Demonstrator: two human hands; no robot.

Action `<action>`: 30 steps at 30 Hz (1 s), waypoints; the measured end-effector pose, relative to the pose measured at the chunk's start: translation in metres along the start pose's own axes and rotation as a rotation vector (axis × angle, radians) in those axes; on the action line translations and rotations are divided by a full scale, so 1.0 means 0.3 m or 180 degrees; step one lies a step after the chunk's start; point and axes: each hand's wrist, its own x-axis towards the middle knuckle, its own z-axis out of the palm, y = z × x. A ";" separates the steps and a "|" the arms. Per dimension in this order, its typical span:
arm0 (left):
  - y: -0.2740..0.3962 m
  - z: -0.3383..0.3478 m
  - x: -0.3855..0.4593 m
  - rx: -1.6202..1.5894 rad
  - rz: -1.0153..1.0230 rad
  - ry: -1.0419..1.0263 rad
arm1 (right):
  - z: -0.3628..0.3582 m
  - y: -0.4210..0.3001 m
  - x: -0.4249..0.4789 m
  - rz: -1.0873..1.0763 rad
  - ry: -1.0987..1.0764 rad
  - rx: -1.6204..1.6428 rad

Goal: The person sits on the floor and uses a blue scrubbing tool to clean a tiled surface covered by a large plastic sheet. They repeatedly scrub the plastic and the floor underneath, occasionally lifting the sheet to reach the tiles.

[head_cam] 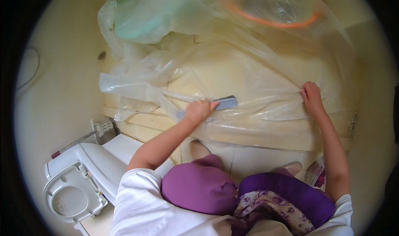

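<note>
My left hand (198, 112) grips a grey-blue scrubbing brush (227, 103), its dark bristles showing along the upper edge. The brush lies against a large clear plastic sheet (265, 111), which spreads in wrinkles over a cream tiled area and its raised ledge. At the right, my right hand (311, 96) pinches a fold of this sheet and pulls it taut, with creases running from the fingers. My fingers hide most of the brush handle. A loose flap of the sheet bunches up to the left of my left hand.
Beyond the sheet, partly covered by it, are a green plastic container (140, 21) and an orange-rimmed basin (283, 25). A white toilet (90, 164) stands close on my left, near a rod with a red end (73, 145). A cream ledge (265, 137) crosses before my feet.
</note>
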 end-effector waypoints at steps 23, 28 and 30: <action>-0.076 -0.009 -0.010 -0.0068 -0.0372 0.0058 | -0.021 0.018 0.004 0.0139 -0.0066 -0.0044; -0.409 -0.179 0.034 -0.0701 -0.2251 0.0761 | -0.022 0.013 0.018 0.0076 -0.0185 0.0111; -0.317 -0.082 0.030 -0.0455 -0.1263 0.0557 | -0.002 0.005 0.029 0.0004 -0.0129 0.0061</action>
